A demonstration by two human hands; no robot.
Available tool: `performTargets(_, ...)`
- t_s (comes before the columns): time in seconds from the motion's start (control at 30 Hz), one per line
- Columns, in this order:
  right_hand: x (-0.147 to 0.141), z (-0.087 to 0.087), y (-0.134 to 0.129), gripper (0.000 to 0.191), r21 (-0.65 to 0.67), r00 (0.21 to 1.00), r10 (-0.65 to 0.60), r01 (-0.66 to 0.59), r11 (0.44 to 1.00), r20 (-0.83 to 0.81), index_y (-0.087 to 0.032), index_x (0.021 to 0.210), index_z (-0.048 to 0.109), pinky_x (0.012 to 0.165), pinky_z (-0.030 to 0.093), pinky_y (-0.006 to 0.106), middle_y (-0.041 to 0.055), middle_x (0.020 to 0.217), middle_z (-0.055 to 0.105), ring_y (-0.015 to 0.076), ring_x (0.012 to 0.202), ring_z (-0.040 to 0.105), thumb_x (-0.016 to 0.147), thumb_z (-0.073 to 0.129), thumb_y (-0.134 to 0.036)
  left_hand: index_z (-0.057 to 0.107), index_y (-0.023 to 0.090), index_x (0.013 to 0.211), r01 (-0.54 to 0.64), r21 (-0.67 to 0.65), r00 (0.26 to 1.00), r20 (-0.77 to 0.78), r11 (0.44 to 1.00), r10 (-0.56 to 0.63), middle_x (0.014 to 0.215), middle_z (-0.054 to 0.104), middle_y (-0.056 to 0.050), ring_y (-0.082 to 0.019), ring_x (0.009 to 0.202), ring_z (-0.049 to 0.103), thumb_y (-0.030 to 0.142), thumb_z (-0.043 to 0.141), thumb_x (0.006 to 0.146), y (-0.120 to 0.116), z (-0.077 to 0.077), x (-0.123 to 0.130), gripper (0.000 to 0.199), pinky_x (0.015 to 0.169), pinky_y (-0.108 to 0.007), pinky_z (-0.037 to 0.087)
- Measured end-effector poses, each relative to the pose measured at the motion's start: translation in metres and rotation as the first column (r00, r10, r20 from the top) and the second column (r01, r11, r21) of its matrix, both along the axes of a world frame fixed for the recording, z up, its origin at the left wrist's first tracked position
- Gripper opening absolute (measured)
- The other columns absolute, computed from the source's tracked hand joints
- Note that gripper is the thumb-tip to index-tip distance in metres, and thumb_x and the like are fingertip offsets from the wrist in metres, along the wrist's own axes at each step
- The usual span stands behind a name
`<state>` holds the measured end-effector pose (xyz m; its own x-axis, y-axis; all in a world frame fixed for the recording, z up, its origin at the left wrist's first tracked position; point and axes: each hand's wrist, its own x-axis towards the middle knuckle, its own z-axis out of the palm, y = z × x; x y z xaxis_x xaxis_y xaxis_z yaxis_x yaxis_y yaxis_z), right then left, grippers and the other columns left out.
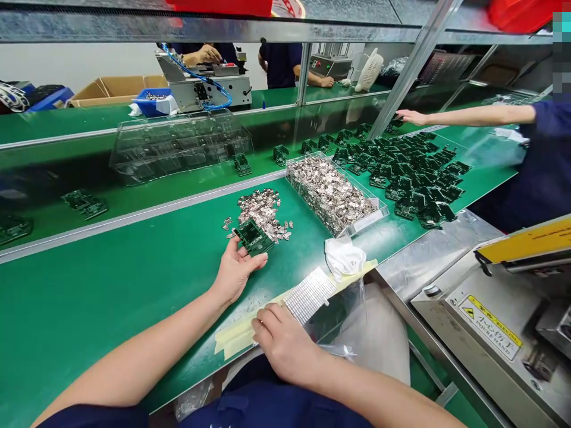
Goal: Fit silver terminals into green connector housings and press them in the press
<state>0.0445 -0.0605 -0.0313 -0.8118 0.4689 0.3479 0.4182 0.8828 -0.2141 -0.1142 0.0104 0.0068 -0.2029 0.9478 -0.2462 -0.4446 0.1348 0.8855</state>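
My left hand (235, 272) holds a dark green circuit board piece (254, 236) between thumb and fingers, just in front of a loose pile of small silvery metal parts (263, 208). Near the table's front edge, the fingers of my right hand (283, 339) are curled together at the lower left corner of a silvery gridded plate (310, 294); whether they grip anything is hidden. The plate lies over yellow tape (236, 336) along the edge. A clear box (359, 224) full of metal parts stands beyond it, with a white cloth (344, 259) in front.
Many green boards (414, 172) are heaped at the right, where a person's hand (413, 117) reaches. More boards and clear trays (178, 145) lie on the strip behind. A machine (486, 321) stands at the lower right. A metal post (413, 68) rises behind the box.
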Motion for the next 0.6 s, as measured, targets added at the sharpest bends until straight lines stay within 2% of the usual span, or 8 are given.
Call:
performTargets(0.1,0.012,-0.005,-0.001,0.017,0.045,0.991,0.042,-0.037,0.998,-0.127,-0.008,0.098,0.064,0.075,0.048,0.036,0.0113,0.088,0.062,0.0233,0.085,0.053,0.094,0.047,-0.009,0.045,0.023,0.106,-0.002,-0.008,1.000,0.026,1.000,0.002,0.093,0.069,0.002,-0.009,0.073,0.067,0.019,0.089,0.054,0.001,0.001,0.006,0.068,0.066,-0.020,0.058)
performTargets(0.23,0.019,-0.004,-0.001,0.019,0.062,0.975,0.125,-0.115,0.991,-0.185,-0.010,0.096,0.065,0.071,0.049,0.032,0.0084,0.083,0.062,0.0203,0.080,0.054,0.096,0.046,-0.010,0.046,0.022,0.105,0.008,0.023,1.000,0.017,1.000,-0.008,0.092,0.069,0.002,-0.009,0.073,0.067,0.019,0.089,0.056,0.000,-0.006,0.010,0.065,0.066,-0.020,0.059)
performTargets(0.4,0.022,0.002,0.000,0.022,0.059,0.939,0.127,-0.114,0.992,-0.319,-0.012,0.098,0.065,0.063,0.051,0.030,0.0068,0.076,0.063,0.0182,0.071,0.055,0.097,0.043,-0.010,0.042,0.023,0.103,0.047,0.064,0.999,-0.012,0.997,-0.046,0.090,0.067,0.004,-0.010,0.069,0.070,0.017,0.089,0.057,-0.004,-0.015,0.011,0.066,0.065,-0.021,0.061)
performTargets(0.47,0.029,0.010,0.002,0.025,-0.049,0.906,0.045,-0.072,0.996,-0.420,-0.013,0.103,0.065,0.063,0.053,0.029,0.0087,0.081,0.066,0.0178,0.072,0.059,0.098,0.040,-0.010,0.040,0.024,0.102,0.099,0.062,0.995,-0.021,0.993,-0.098,0.088,0.067,0.004,-0.013,0.068,0.072,0.019,0.089,0.058,-0.007,-0.015,0.013,0.066,0.066,-0.023,0.062)
performTargets(0.5,0.035,0.015,0.005,0.025,-0.144,0.879,-0.047,-0.025,0.989,-0.474,-0.013,0.102,0.065,0.064,0.054,0.028,0.0091,0.083,0.066,0.0176,0.074,0.061,0.097,0.041,-0.010,0.039,0.024,0.104,0.134,0.063,0.991,-0.025,0.989,-0.133,0.087,0.067,0.004,-0.014,0.069,0.073,0.020,0.088,0.060,-0.009,-0.014,0.015,0.066,0.066,-0.024,0.062)
performTargets(0.53,0.042,0.020,0.010,0.023,-0.262,0.840,-0.172,0.037,0.964,-0.515,-0.015,0.100,0.066,0.066,0.055,0.028,0.0085,0.084,0.067,0.0173,0.074,0.062,0.096,0.044,-0.011,0.039,0.024,0.107,0.173,0.065,0.985,-0.026,0.983,-0.172,0.088,0.067,0.003,-0.016,0.070,0.074,0.021,0.087,0.061,-0.012,-0.013,0.017,0.067,0.066,-0.024,0.062)
performTargets(0.6,0.057,0.032,0.020,0.014,-0.512,0.715,-0.444,0.140,0.848,-0.540,-0.018,0.091,0.068,0.065,0.056,0.027,0.0056,0.082,0.068,0.0169,0.072,0.065,0.091,0.055,-0.013,0.038,0.025,0.114,0.257,0.075,0.966,-0.019,0.963,-0.256,0.091,0.067,0.001,-0.017,0.073,0.075,0.022,0.085,0.065,-0.016,-0.010,0.023,0.068,0.065,-0.023,0.062)
